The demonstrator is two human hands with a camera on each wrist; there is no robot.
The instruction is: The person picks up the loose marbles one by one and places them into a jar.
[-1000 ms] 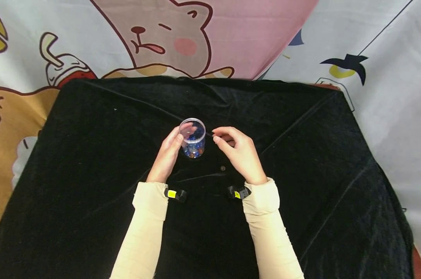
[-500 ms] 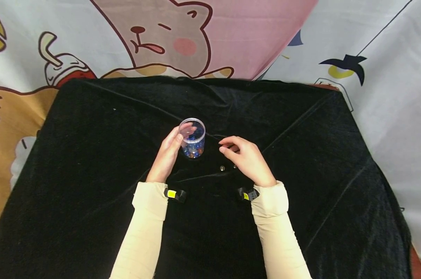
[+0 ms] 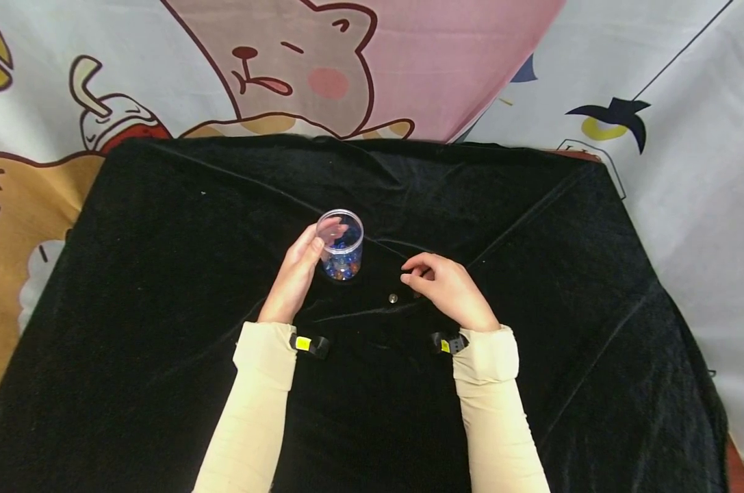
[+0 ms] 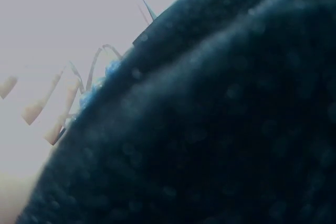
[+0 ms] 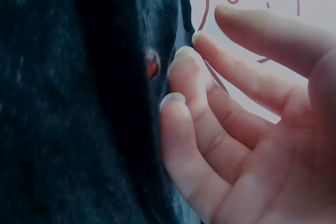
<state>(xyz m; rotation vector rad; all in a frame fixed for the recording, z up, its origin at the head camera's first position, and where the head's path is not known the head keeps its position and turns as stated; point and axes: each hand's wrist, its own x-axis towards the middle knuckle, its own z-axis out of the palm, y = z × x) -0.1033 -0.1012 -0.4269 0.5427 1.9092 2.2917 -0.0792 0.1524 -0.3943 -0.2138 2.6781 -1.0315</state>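
My left hand (image 3: pixel 293 274) grips a clear plastic jar (image 3: pixel 358 245) from its left side, thumb near the rim. Blue and orange glass marbles (image 3: pixel 343 265) lie in the lower part of the jar. In the left wrist view, dark cloth hides most of the jar; some blue marbles (image 4: pixel 88 97) show past it. My right hand (image 3: pixel 454 291) hovers low over the cloth, fingers loosely bent, thumb apart from them. A loose marble (image 3: pixel 393 298) lies left of it, and another is partly hidden beneath its fingers. The right wrist view shows a clear marble (image 5: pixel 153 64) with a red-orange core beside the fingertips.
A black velvety cloth (image 3: pixel 162 287) with creases covers the table. Behind it hangs a printed cartoon curtain (image 3: pixel 445 61), which also runs down both sides. Bands with small devices sit on both wrists.
My right hand has moved from beside the jar rightward and toward me, down near the loose marbles. The left hand and the jar have stayed in place.
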